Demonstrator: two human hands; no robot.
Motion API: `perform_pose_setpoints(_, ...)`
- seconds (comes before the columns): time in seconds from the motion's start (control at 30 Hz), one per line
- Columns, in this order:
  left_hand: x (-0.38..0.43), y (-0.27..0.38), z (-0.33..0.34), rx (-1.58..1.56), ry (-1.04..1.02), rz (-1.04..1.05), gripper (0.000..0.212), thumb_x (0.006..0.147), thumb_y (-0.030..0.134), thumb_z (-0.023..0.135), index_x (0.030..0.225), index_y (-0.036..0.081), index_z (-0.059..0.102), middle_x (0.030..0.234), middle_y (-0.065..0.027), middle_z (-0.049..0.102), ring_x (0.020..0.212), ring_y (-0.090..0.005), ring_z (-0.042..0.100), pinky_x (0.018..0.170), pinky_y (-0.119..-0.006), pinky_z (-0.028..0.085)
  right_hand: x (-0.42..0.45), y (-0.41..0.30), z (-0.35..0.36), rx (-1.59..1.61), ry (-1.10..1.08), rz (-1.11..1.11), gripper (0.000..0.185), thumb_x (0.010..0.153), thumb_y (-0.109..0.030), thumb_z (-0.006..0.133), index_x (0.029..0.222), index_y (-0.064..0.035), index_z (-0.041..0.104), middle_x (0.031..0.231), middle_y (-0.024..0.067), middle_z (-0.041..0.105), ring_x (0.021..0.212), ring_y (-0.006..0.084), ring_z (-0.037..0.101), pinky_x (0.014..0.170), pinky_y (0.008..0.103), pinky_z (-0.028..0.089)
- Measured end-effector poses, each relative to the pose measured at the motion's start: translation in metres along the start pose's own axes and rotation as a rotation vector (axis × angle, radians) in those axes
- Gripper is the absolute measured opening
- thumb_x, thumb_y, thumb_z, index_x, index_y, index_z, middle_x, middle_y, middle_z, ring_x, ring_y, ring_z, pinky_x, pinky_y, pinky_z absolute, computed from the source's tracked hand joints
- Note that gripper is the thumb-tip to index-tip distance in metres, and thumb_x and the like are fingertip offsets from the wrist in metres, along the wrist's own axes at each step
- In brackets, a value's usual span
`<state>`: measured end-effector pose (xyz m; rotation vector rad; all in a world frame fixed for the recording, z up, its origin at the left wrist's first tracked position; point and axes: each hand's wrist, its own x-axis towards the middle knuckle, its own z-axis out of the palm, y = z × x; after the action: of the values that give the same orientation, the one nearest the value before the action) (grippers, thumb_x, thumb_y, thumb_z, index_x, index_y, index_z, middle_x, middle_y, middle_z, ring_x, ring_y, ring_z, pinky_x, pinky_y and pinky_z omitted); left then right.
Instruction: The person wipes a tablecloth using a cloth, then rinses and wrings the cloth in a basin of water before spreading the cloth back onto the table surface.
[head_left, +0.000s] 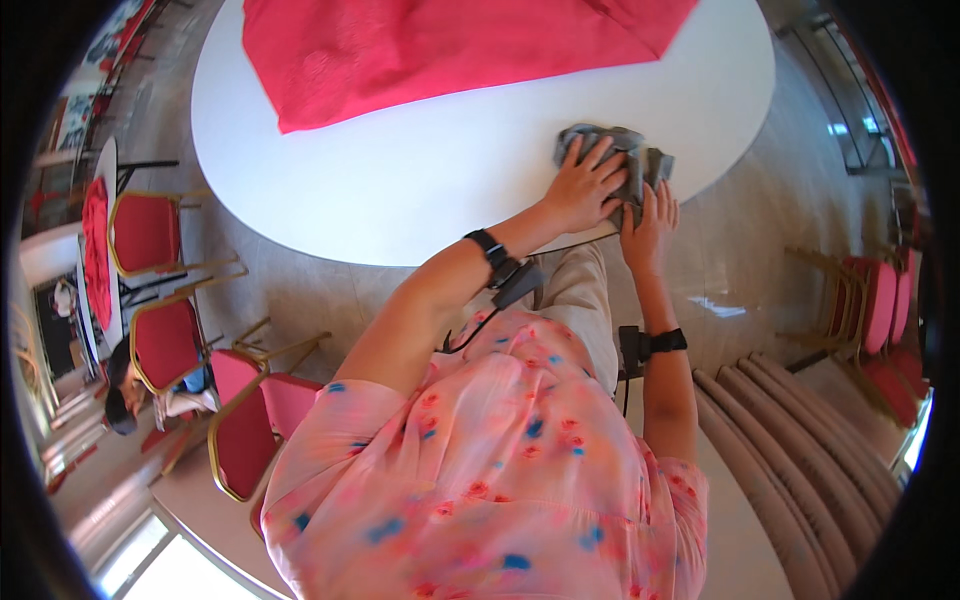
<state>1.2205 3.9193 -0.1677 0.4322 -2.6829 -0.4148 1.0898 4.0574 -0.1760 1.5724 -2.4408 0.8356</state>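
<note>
A grey cloth (634, 157) lies bunched on the white round table (420, 172), near its right front edge. My left hand (589, 184) presses on the cloth with its fingers spread. At the table's rim, my right hand (651, 217) touches the lower right part of the same cloth with its fingertips; whether it grips a fold is not plain. A red tablecloth (450, 52) covers the far part of the table, its near edge lying flat across the white top. Both wrists wear black straps with small devices.
Red chairs with gold frames (150, 232) stand at the left, beside another table with a red cloth (97, 247). A person (135, 397) is at the lower left. Stacked red chairs (877, 307) and a row of long beige padded shapes (795, 450) are at the right.
</note>
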Motion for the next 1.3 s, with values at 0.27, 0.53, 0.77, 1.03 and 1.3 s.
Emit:
perform_pose_setpoints(0.27, -0.101, -0.091, -0.059, 0.237, 0.116, -0.250, 0.041, 0.092, 0.033, 0.063, 0.127, 0.012, 0.062, 0.154, -0.0099, 0.045, 0.150, -0.0371, 0.028, 0.118, -0.065, 0.022, 0.047, -0.127, 0.071, 0.202, -0.127, -0.263, 0.058, 0.082, -0.020, 0.070, 0.137, -0.0052, 0.057, 0.145, 0.0268, 0.049, 0.138, 0.0440, 0.043, 0.114, 0.0555, 0.034)
perform_pose_setpoints(0.53, -0.284, -0.053, -0.132, 0.342, 0.181, -0.740, 0.044, 0.091, 0.022, 0.059, 0.129, 0.001, 0.057, 0.161, -0.0146, 0.036, 0.152, -0.0440, 0.022, 0.118, -0.067, 0.017, -0.019, -0.267, 0.098, 0.468, -0.416, -0.714, 0.058, 0.081, -0.024, 0.070, 0.136, -0.0092, 0.058, 0.151, 0.0194, 0.047, 0.144, 0.0357, 0.039, 0.115, 0.0510, 0.034)
perform_pose_setpoints(0.77, -0.174, 0.013, -0.075, 0.078, -0.007, -0.436, 0.048, 0.087, 0.024, 0.068, 0.126, -0.002, 0.059, 0.155, -0.0189, 0.040, 0.152, -0.0426, 0.022, 0.119, -0.068, 0.014, -0.030, -0.116, 0.021, 0.320, -0.336, -0.481, 0.058, 0.079, -0.017, 0.074, 0.134, -0.0058, 0.060, 0.147, 0.0195, 0.051, 0.141, 0.0366, 0.045, 0.116, 0.0502, 0.035)
perform_pose_setpoints(1.03, -0.013, -0.037, -0.023, 0.161, -0.065, -0.005, 0.053, 0.093, 0.037, 0.063, 0.139, 0.010, 0.059, 0.156, -0.0077, 0.045, 0.150, -0.0326, 0.031, 0.119, -0.059, 0.024, 0.019, -0.032, 0.024, 0.052, -0.152, -0.051, 0.060, 0.092, -0.025, 0.065, 0.145, -0.0022, 0.050, 0.151, 0.0275, 0.044, 0.144, 0.0434, 0.038, 0.117, 0.0527, 0.032)
perform_pose_setpoints(1.3, -0.136, -0.150, -0.120, 0.265, 0.092, -0.467, 0.056, 0.091, 0.033, 0.067, 0.136, 0.002, 0.053, 0.154, -0.0131, 0.045, 0.148, -0.0391, 0.032, 0.118, -0.054, 0.027, 0.073, -0.188, 0.121, 0.257, -0.307, -0.437, 0.070, 0.085, -0.033, 0.072, 0.146, -0.0079, 0.049, 0.148, 0.0248, 0.047, 0.140, 0.0409, 0.042, 0.115, 0.0524, 0.032)
